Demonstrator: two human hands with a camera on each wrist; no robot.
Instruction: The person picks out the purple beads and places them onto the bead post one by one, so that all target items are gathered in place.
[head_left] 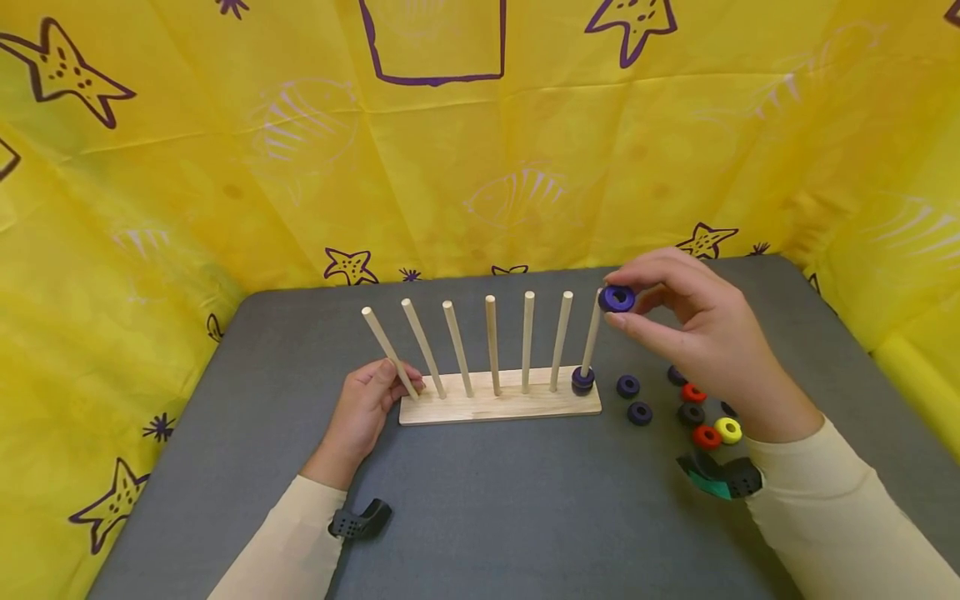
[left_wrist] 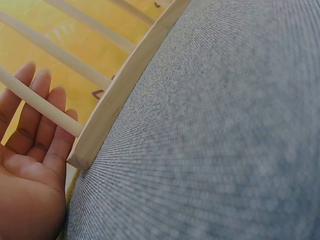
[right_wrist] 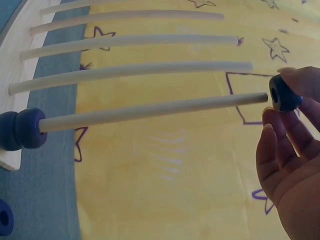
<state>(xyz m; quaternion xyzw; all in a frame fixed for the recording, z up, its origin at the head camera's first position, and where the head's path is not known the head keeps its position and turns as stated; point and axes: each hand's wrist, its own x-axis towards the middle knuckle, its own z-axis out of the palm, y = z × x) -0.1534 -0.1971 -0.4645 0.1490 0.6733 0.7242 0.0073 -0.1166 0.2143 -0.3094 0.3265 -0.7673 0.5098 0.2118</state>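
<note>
- Purple ring (right_wrist: 286, 94) up at the tip of the rightmost peg (right_wrist: 155, 109), just beside it and not threaded on!
- Right hand (head_left: 693, 325) has it pinched between thumb and fingertips, the gap only as wide as the ring; the other fingers bend loosely below.
- Down at that peg's foot sit two stacked rings (right_wrist: 32, 129), resting on the wooden base (head_left: 498, 407), which lies toward the far edge of the bench (head_left: 480, 500).
- Over to the left hand (head_left: 365, 408): relaxed, slightly bent fingers reach behind the leftmost peg (head_left: 387, 346) at the base's left end. Whether they press on the wood, I can't tell.
- Its thumb is out of the left wrist view, and that view cuts off the pegs' tops.
- Loose rings (head_left: 628, 393) lie toward the bench's right edge, among them a yellow ring (head_left: 727, 439).
- Right forearm hangs over that group; two dark rings are partly covered by it, so their colour is hard to call.
</note>
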